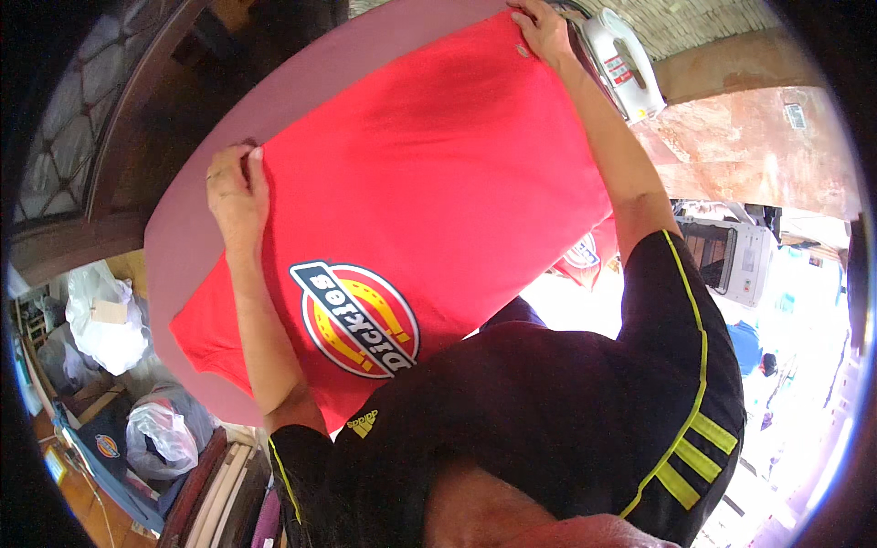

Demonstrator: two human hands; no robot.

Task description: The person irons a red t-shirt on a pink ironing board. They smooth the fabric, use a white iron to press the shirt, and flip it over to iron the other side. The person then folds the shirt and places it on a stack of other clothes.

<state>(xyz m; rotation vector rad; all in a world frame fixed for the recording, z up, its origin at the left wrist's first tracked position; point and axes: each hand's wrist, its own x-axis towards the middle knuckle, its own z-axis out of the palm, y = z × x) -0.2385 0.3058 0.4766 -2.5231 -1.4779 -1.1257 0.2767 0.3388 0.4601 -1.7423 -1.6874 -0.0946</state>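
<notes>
A red T-shirt [429,173] with a big round yellow, white and dark print lies spread over a pink ironing board [178,219]. At its left edge, my left hand [237,194] has curled fingers, the thumb and fingertips pinching the cloth. My right hand [545,36] reaches to the far right corner and grips the fabric there. Beside that hand, a white iron [624,68] stands at the board's end. A red fold with a smaller round print [582,253] hangs by my right upper arm. Between my hands the cloth lies mostly flat, with a soft shadow across it.
White plastic bags [105,320] lie on the left, with another bag [169,429] below and rolled fabric [215,493] nearby. A dark wooden door frame [123,137] stands at far left. On the right are a reddish wall [749,137] and a white boxy appliance [735,260].
</notes>
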